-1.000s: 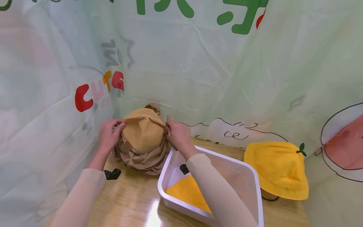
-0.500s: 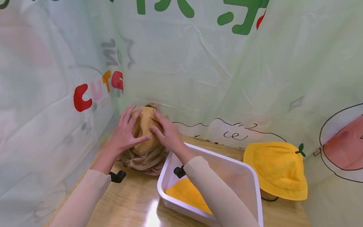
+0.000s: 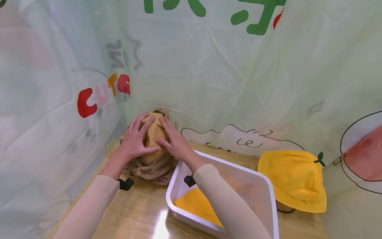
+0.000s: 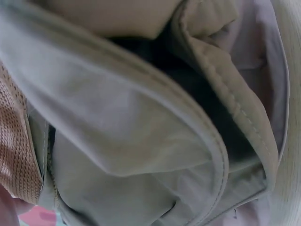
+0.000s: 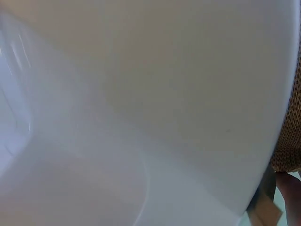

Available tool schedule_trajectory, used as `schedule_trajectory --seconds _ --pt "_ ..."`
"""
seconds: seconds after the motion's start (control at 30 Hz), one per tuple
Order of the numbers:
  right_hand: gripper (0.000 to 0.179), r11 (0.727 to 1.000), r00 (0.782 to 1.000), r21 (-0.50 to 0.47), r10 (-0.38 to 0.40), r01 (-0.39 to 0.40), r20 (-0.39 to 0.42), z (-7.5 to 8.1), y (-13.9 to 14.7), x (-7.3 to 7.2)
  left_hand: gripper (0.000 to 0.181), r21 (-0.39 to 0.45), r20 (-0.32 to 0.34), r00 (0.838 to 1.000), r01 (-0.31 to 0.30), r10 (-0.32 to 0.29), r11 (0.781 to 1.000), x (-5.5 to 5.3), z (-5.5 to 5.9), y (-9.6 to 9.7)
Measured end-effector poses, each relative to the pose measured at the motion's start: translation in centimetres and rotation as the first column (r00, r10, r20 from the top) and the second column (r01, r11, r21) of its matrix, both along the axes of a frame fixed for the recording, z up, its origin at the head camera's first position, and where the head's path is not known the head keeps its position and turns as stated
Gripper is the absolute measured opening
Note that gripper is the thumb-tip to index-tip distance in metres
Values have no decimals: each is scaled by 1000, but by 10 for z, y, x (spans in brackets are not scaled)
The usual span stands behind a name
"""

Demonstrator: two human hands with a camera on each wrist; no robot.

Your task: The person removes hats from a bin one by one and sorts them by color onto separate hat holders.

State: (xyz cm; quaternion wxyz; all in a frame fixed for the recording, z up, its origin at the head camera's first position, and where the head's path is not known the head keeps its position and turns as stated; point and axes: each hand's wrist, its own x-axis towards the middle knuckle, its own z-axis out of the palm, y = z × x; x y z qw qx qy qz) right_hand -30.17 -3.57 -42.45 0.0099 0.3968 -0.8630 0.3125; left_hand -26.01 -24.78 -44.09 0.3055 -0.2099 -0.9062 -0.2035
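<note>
A tan knitted hat (image 3: 156, 131) sits on top of brown stitched fabric (image 3: 155, 172), bunched on the table's left side. My left hand (image 3: 132, 139) rests on the hat's left side with fingers spread and thumb stretched across its front. From the other side, my right hand (image 3: 176, 141) lies on it, fingers spread too. Folds of the brown fabric (image 4: 141, 136) fill the left wrist view, with the hat's knit (image 4: 16, 146) at its left edge. In the right wrist view, the knit hat (image 5: 290, 122) shows at the right edge.
A white bin (image 3: 270, 189) stands right of the brown fabric, below my right forearm, with a yellow item (image 3: 197, 204) inside. At the right, a yellow brimmed hat (image 3: 293, 179) with a green sprout is propped up. Printed curtains (image 3: 191, 76) hang behind and at the left.
My hands have left the hat's two upper edges, where they pinched it, and moved inward onto its sides with fingers spread. The hat's top now looks narrower and rounder between them.
</note>
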Motion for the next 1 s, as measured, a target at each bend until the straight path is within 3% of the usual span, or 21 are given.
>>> schedule_trajectory --seconds 0.53,0.77,1.0 --pt "78 1000 1000 -8 10 -10 18 -17 3 -8 111 12 11 1000 26 -26 1000 -6 -10 2" --pt "79 1000 999 -12 25 -25 26 -16 6 -7 112 63 40 998 44 -47 997 -1 -14 -2" --pt "100 1000 1000 14 0 0 -5 -12 6 -2 119 54 77 996 46 -50 997 7 -18 -12"
